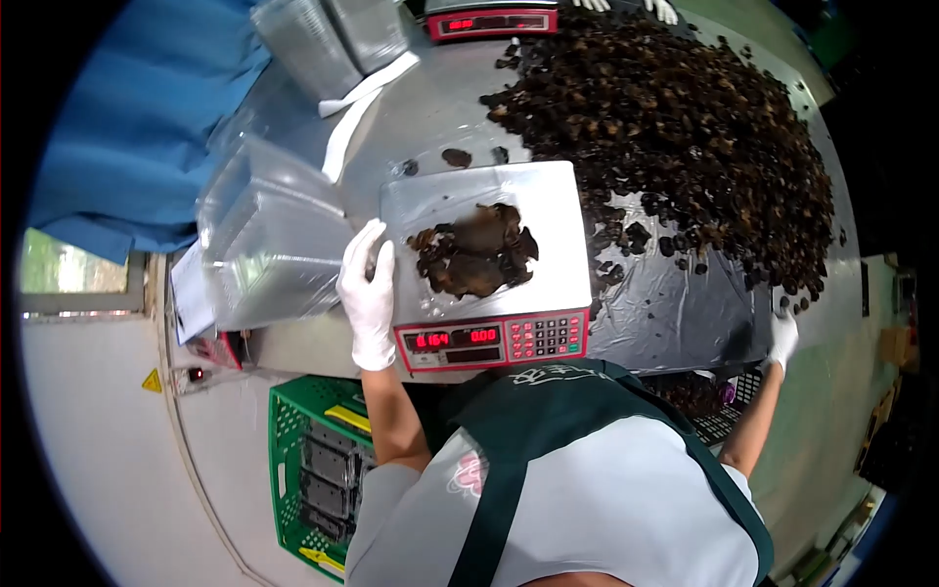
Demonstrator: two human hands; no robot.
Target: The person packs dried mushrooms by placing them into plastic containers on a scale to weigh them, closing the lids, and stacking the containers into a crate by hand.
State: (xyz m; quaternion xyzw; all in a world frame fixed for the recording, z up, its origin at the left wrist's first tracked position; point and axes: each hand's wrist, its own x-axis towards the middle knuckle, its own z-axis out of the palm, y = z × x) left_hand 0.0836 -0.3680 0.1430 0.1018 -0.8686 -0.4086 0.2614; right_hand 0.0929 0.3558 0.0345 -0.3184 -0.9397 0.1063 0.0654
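My left hand (368,295), in a white glove, is at the left side of the red and silver weighing scale (548,210). Its thumb and fingers are apart with nothing between them. On the scale's plate sits a clear plastic container holding dark dried wood ear mushrooms (474,252); the lit display (455,338) reads 0.164 and 0.00. Far to the right, my gloved right hand (782,338) lies at the table's near edge, beside a few small mushroom pieces (794,305). Its fingers look stretched out and nothing shows in them.
A large mushroom heap (675,127) covers the back right. Stacked clear containers (274,240) stand left of the scale, with more stacks (333,39) behind. A green crate (284,460) of black packs sits below. Another person's gloved hands (661,10) show near a second scale (489,22).
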